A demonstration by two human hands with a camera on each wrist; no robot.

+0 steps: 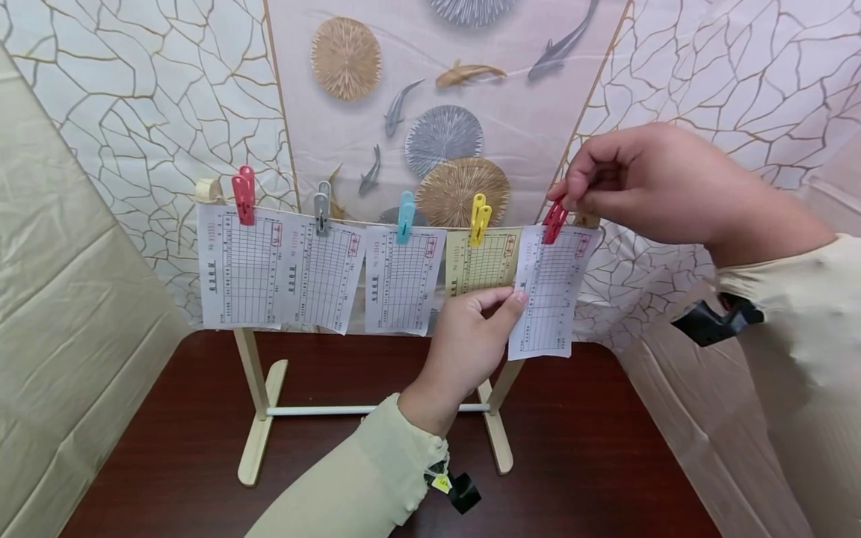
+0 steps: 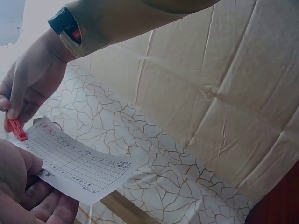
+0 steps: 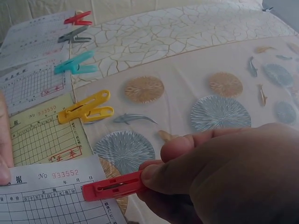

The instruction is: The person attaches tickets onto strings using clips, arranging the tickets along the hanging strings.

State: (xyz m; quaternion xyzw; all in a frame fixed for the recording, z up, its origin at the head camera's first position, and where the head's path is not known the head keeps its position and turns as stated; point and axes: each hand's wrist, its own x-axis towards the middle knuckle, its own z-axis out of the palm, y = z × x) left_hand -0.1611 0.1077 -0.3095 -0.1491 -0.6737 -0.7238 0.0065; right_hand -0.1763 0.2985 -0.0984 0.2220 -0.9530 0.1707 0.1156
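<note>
My right hand [image 1: 662, 187] pinches the handle ends of a red clothespin [image 1: 554, 224] at the right end of a string. The clothespin's jaws sit over the top edge of a white printed receipt slip [image 1: 546, 314]; in the right wrist view its red number shows. With thumb and fingers, my left hand [image 1: 464, 355] pinches the left edge of this slip, partway down. In the left wrist view the slip [image 2: 79, 161] curves slightly outward. Beside it hangs a yellow slip [image 1: 480, 261] under a yellow clothespin [image 1: 479, 221], partly covered by the left hand.
Farther left, three white slips [image 1: 403, 288] hang from a light blue clothespin [image 1: 405, 218], a grey clothespin [image 1: 322, 209] and another red clothespin [image 1: 244, 196]. A wooden stand [image 1: 254, 448] carries the string on a dark red-brown table [image 1: 377, 478]. Patterned cloth [image 1: 202, 75] hangs behind.
</note>
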